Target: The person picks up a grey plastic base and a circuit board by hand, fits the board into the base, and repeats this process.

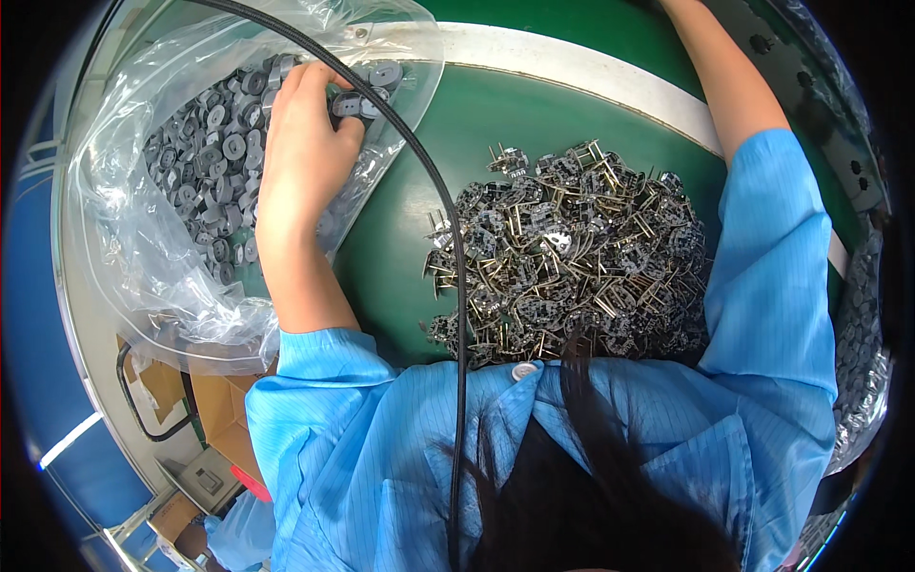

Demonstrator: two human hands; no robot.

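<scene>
A clear plastic bag lies spread at the left, full of small grey round plastic parts. My left hand is over the bag's right side, its fingers and thumb curled round a grey plastic part among the pile. Some fingertips are hidden. My right forearm reaches to the far top edge, and its hand lies outside the picture. In the middle of the green table, a heap of small black circuit boards with metal pins sits between my arms.
A black cable hangs across the view. The green table has a white strip along its far part. Cardboard boxes stand at the lower left. Another plastic bag with grey parts lies at the right edge.
</scene>
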